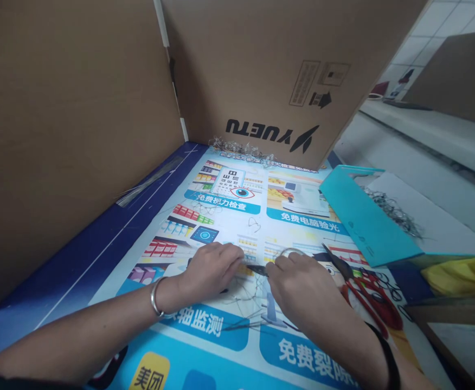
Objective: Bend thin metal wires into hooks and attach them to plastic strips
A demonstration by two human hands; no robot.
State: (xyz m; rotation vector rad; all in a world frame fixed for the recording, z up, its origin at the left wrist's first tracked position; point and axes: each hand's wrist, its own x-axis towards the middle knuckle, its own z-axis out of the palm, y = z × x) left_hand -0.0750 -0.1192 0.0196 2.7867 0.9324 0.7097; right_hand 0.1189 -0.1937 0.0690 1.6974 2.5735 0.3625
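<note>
My left hand [213, 271], with a silver bangle at the wrist, is closed with its fingertips pinched together. What it pinches is too small to make out. My right hand [298, 284] is wrapped round what look like pliers; their dark narrow jaws [257, 269] point left and reach my left fingertips. The handles are mostly hidden in the palm. Thin wires [243, 295] lie on the printed sheet beneath and between my hands. Above my right knuckles shows a thin curved loop [292, 251]. Scissors with red handles [371, 303] lie just right of my right hand.
Cardboard panels [237, 70] stand at the left and back. Tangled clear and silvery wire pieces [241, 149] lie along the back panel's foot. At right are a turquoise box [363, 227] holding a grey wire heap [394, 211] and something yellow [461, 275]. A bent wire [254, 223] lies mid-sheet.
</note>
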